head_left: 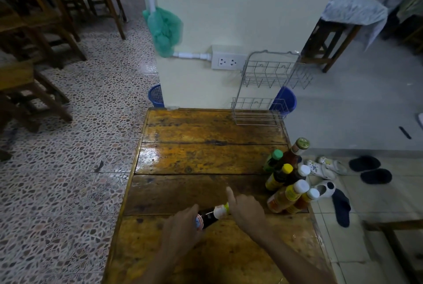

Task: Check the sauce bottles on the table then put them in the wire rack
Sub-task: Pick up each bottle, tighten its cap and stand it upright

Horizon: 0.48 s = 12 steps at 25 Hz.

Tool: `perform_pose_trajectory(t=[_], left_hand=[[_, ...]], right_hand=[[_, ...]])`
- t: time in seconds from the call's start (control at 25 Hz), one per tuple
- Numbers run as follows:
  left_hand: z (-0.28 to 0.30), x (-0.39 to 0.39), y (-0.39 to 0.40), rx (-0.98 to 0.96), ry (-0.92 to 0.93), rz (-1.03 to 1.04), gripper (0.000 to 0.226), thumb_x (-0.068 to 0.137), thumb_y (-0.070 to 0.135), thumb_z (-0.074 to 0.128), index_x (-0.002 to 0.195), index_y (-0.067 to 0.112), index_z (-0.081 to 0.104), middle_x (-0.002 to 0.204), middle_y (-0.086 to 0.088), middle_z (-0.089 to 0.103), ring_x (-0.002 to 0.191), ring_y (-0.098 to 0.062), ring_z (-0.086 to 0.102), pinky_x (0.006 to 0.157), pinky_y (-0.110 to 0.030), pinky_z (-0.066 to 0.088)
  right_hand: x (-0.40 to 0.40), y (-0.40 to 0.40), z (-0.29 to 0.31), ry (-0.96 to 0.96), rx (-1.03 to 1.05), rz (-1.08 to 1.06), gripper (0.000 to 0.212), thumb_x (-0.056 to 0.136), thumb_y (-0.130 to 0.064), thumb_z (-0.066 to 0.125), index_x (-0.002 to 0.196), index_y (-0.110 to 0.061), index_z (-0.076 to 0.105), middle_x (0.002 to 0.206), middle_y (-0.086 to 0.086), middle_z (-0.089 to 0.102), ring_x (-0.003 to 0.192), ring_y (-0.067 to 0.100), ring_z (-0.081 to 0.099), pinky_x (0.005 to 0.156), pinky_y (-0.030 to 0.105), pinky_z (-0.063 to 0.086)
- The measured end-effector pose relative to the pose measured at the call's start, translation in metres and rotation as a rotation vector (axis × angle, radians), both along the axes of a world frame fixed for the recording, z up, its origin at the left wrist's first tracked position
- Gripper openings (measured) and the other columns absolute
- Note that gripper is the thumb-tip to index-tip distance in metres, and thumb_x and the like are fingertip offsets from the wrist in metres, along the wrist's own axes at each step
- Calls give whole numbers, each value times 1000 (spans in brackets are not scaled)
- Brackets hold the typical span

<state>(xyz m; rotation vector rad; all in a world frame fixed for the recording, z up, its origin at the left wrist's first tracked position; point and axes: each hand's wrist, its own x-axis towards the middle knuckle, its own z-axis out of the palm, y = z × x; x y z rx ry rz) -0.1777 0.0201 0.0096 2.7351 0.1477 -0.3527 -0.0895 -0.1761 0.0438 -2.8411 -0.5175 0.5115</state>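
A dark sauce bottle (209, 216) with a white and yellow cap lies tilted over the wooden table (194, 157), near its front. My left hand (183, 226) grips its body. My right hand (246, 209) is on the cap end, index finger sticking up. Several more sauce bottles (287, 178) stand clustered at the table's right edge, with green, yellow, white and gold caps. A two-tier wire rack (265, 91) stands empty at the far right corner of the table, against the wall.
A wall with a power socket (226, 62) rises behind the table. Blue baskets (286, 100) sit on the floor beside it. Wooden chairs (34, 43) fill the left. Shoes and a sock (341, 207) lie on the floor at right.
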Motion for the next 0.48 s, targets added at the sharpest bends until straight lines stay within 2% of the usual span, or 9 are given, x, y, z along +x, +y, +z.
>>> perform_pose_trajectory(t=[0.04, 0.08, 0.12, 0.16, 0.24, 0.36, 0.44, 0.48], left_hand=[[1, 6, 4, -100, 89, 12, 74, 77, 50, 79, 142, 25, 52, 132, 6, 66, 111, -18, 67, 75, -33, 53], [2, 12, 9, -201, 186, 11, 89, 80, 52, 78, 154, 20, 42, 145, 3, 59, 124, -19, 63, 90, -34, 55], [2, 15, 15, -258, 238, -5, 96, 80, 55, 78, 158, 18, 36, 151, 1, 55, 129, -20, 60, 97, -35, 54], [6, 18, 19, -263, 244, -28, 97, 80, 58, 78, 158, 18, 37, 150, 0, 56, 128, -19, 60, 99, -35, 55], [11, 20, 23, -191, 220, -46, 85, 78, 59, 78, 149, 22, 48, 139, 2, 63, 118, -19, 65, 91, -36, 57], [10, 15, 17, -75, 109, -14, 61, 78, 53, 77, 128, 26, 57, 123, 8, 68, 105, -17, 67, 76, -33, 55], [8, 12, 11, 11, 29, -3, 49, 78, 49, 76, 118, 28, 57, 115, 10, 69, 97, -16, 66, 69, -31, 51], [6, 11, 8, 61, 14, 1, 46, 77, 48, 77, 115, 29, 58, 111, 9, 69, 94, -16, 66, 68, -32, 49]], right_hand=[[-1, -1, 2, -90, 89, 5, 39, 107, -41, 34, 111, -14, 62, 80, 3, 63, 65, 17, 57, 54, 34, 45], [1, -2, 4, -187, 161, 46, 50, 106, -50, 26, 93, -20, 64, 74, -3, 58, 62, 11, 52, 50, 32, 41], [2, -4, 6, -287, 176, 119, 53, 106, -53, 24, 81, -24, 59, 69, -8, 52, 59, 8, 47, 46, 30, 37], [3, -5, 8, -366, 166, 214, 51, 106, -51, 25, 74, -25, 55, 67, -9, 48, 58, 7, 42, 43, 30, 33], [9, -5, 4, -394, 161, 214, 52, 107, -47, 26, 66, -25, 51, 60, -9, 44, 53, 7, 38, 40, 32, 31], [10, 5, -7, -260, 217, 1, 58, 104, -46, 26, 56, -22, 47, 49, -8, 40, 42, 9, 37, 41, 31, 29], [14, 9, -10, -138, 201, -91, 54, 104, -43, 31, 59, -21, 51, 53, -7, 46, 46, 10, 46, 45, 30, 32], [17, 9, -13, -56, 110, -57, 45, 104, -38, 37, 69, -18, 56, 61, -4, 52, 54, 14, 54, 48, 30, 36]])
